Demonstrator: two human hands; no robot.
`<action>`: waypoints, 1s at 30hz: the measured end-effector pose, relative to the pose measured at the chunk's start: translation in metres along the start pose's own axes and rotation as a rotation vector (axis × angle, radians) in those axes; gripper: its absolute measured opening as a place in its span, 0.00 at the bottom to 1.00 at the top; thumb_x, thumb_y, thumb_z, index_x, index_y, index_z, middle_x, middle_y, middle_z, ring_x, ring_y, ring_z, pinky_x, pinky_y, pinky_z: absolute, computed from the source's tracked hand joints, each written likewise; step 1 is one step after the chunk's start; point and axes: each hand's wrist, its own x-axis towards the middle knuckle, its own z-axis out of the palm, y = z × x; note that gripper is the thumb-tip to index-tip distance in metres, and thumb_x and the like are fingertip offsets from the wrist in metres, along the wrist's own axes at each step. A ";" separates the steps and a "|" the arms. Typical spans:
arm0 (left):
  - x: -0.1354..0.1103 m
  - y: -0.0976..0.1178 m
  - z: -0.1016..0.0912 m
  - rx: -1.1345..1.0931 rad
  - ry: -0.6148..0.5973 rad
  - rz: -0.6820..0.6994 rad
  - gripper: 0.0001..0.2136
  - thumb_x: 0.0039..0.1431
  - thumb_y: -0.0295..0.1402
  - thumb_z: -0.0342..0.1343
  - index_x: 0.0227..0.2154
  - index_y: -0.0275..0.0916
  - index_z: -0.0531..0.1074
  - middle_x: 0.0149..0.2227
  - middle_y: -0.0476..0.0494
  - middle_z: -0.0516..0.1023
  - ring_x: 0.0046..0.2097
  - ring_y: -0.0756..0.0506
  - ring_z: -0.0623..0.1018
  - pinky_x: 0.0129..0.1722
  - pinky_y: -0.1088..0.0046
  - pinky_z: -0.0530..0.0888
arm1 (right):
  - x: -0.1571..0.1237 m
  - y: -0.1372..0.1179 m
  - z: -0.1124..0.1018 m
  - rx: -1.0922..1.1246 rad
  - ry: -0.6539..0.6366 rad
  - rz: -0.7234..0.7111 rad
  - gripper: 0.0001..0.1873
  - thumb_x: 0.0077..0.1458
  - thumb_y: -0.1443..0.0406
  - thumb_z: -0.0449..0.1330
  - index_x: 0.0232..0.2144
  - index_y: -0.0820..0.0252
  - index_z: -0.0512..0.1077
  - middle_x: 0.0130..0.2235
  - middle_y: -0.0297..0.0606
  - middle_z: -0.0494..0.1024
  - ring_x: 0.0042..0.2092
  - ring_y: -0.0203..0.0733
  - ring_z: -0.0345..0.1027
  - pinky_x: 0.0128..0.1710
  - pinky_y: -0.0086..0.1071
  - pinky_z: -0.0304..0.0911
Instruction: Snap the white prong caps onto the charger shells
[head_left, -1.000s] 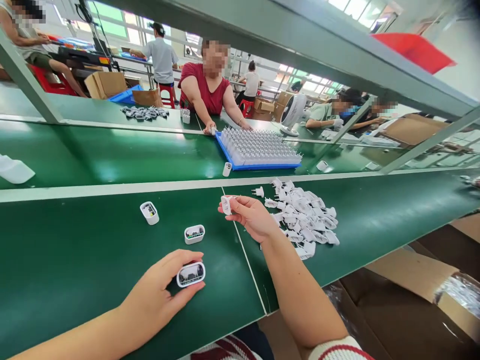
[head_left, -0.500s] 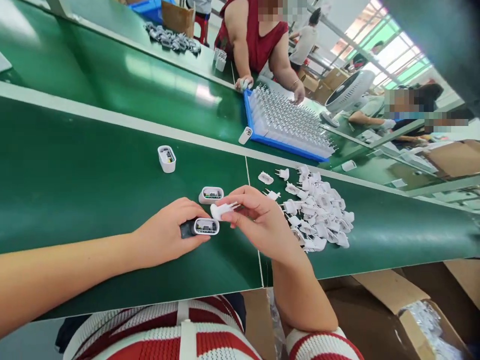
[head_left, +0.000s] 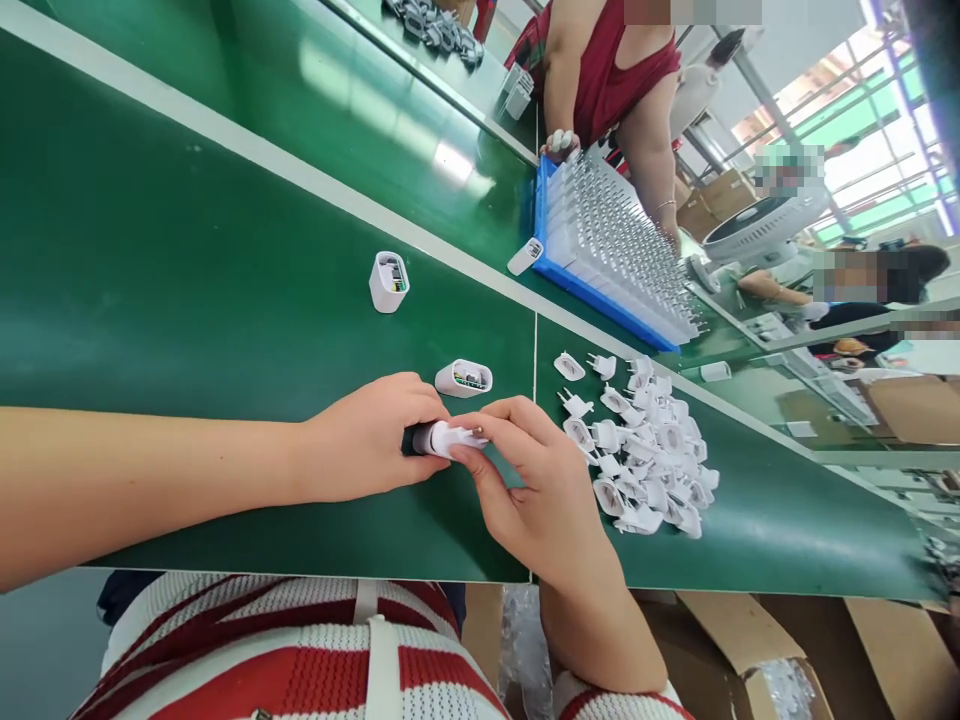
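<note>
- The worktop is long, green and shiny. A white stripe runs along it.
- The room is a big, bright work hall, with windows far off on the right.
- The left hand is closed around a small charger shell, low over the worktop near its front edge.
- The right hand pinches a white plug piece with its thumb and fingers. It holds the piece against the end of the charger shell.
- The fingers hide the spot where the two parts meet.
- A second shell lies just behind the hands. A third shell stands further back, well apart.
- A pile of plug pieces lies just to the right of the right hand.
- Behind the pile sits a blue tray, full of white chargers with their pins up. One more shell lies at its corner.
- A person in a red top stands across the worktop, with one hand at the tray's far end.
- A white fan sits near the tray.
- Cardboard boxes sit below the front edge of the worktop.
</note>
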 end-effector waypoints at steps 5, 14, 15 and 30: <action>0.000 -0.002 0.001 0.007 0.003 0.008 0.05 0.61 0.34 0.63 0.38 0.41 0.79 0.39 0.45 0.80 0.44 0.42 0.76 0.43 0.66 0.73 | -0.003 -0.001 0.001 0.024 0.028 0.010 0.10 0.65 0.69 0.60 0.47 0.54 0.76 0.42 0.38 0.78 0.40 0.40 0.73 0.38 0.36 0.70; 0.000 -0.005 0.003 0.019 0.017 0.048 0.05 0.60 0.33 0.63 0.38 0.40 0.80 0.37 0.46 0.79 0.42 0.43 0.75 0.41 0.67 0.70 | -0.004 -0.004 0.002 -0.083 0.050 -0.003 0.11 0.64 0.69 0.61 0.47 0.53 0.77 0.41 0.39 0.78 0.39 0.42 0.72 0.36 0.37 0.67; 0.000 -0.006 0.003 0.019 0.019 0.051 0.05 0.60 0.33 0.63 0.38 0.40 0.80 0.37 0.46 0.79 0.42 0.43 0.75 0.41 0.67 0.70 | -0.004 -0.004 0.002 -0.097 0.042 -0.011 0.10 0.64 0.69 0.61 0.47 0.54 0.77 0.41 0.40 0.78 0.39 0.42 0.72 0.35 0.37 0.67; -0.001 -0.002 0.001 0.001 -0.001 0.013 0.04 0.59 0.31 0.65 0.37 0.37 0.80 0.36 0.44 0.79 0.42 0.43 0.75 0.41 0.65 0.70 | -0.001 -0.019 0.008 -0.392 0.083 -0.021 0.09 0.64 0.70 0.60 0.40 0.56 0.80 0.33 0.34 0.78 0.29 0.34 0.67 0.26 0.33 0.53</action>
